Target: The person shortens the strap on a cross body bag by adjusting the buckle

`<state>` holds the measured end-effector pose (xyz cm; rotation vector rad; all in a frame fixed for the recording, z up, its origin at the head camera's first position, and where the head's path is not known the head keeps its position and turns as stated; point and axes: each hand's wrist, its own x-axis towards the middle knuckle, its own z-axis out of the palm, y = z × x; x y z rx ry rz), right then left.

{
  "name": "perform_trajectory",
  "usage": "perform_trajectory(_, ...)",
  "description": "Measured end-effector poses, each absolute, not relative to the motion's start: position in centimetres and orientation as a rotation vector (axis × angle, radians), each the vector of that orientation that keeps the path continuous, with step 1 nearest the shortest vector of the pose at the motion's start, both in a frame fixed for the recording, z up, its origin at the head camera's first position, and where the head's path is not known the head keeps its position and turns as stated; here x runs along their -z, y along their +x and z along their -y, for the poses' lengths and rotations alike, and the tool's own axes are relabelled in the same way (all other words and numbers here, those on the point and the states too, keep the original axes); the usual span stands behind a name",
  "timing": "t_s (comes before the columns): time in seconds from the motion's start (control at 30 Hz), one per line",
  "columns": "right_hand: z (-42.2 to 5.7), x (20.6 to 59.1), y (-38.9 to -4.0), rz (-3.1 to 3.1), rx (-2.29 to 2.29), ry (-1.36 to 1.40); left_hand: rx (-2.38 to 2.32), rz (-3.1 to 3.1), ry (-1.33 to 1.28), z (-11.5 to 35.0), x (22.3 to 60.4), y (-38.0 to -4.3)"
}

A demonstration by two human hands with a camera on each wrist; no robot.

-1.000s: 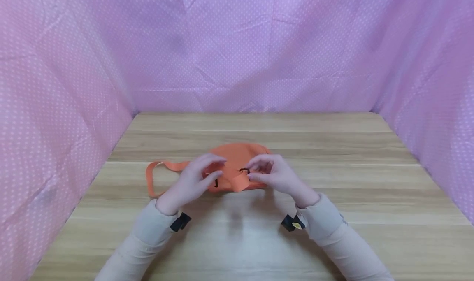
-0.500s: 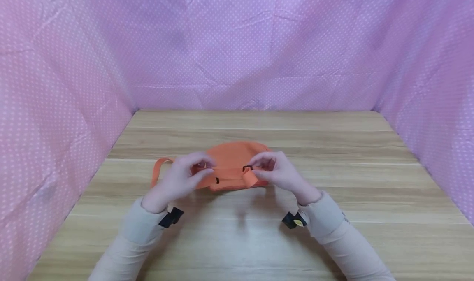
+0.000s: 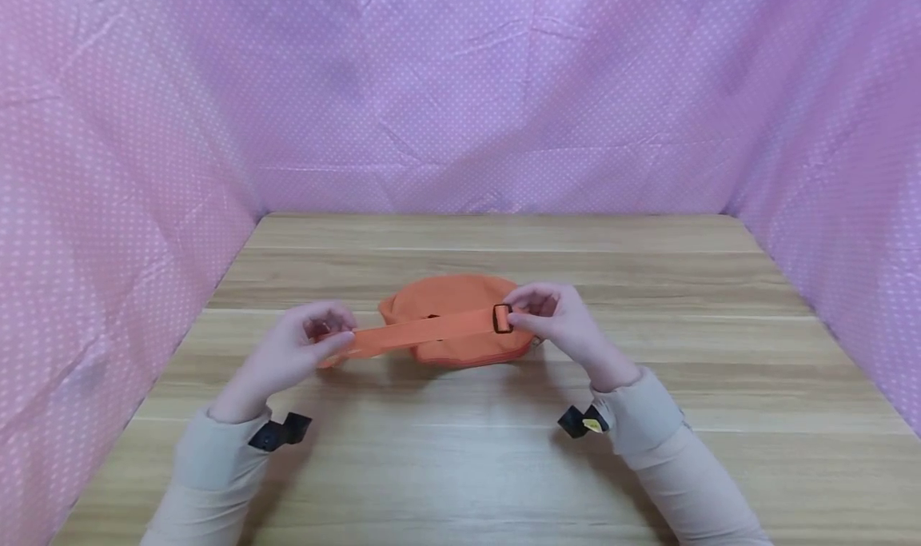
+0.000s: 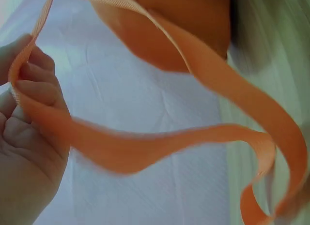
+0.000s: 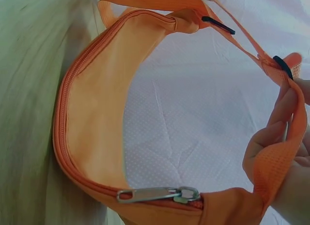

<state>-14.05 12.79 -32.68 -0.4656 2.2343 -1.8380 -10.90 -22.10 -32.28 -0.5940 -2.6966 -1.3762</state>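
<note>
An orange waist bag (image 3: pixel 460 292) rests on the wooden table, its curved side towards the back. Stretched in front of it is its orange strap (image 3: pixel 403 335), pulled nearly straight between both hands. My left hand (image 3: pixel 288 352) pinches the strap left of the bag; slack webbing (image 4: pixel 126 152) loops down from those fingers in the left wrist view. At the other end my right hand (image 3: pixel 568 330) pinches the strap right beside a black slider buckle (image 3: pixel 496 320). The right wrist view shows a second black buckle (image 5: pixel 218 25) farther along, plus a silver zipper pull (image 5: pixel 150 194) on the bag.
The wooden table (image 3: pixel 460 466) spreads around the bag on all sides. Pink dotted cloth (image 3: pixel 460 90) hangs behind it and along both sides. A black device (image 3: pixel 281 432) sits at the left wrist, another (image 3: pixel 581 422) at the right.
My left hand has moved well to the left, drawing the strap out straight. My right hand has shifted slightly right and up with the slider; the small strap loop below it is gone.
</note>
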Motion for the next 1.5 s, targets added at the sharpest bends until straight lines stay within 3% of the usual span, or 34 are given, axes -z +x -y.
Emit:
perform_trajectory(0.37,-13.0,32.7,-14.0,-2.281,1.809,-0.417,1.275,2.764,-0.493,23.5,33.3,-11.7)
perform_trajectory(0.6,-12.0,32.6,-14.0,-2.259,1.842,-0.388,1.026,2.544,-0.606,20.1,33.2,-12.0)
perform_trajectory(1.0,-10.3,32.8,-13.9,-2.211,1.902,-0.462,1.030,2.384,-0.994,11.8,33.0,-11.6)
perform_trajectory(1.5,-10.3,32.7,-13.6,-2.184,1.838,-0.609,1.058,2.305,-1.000,10.1,33.5,-11.7)
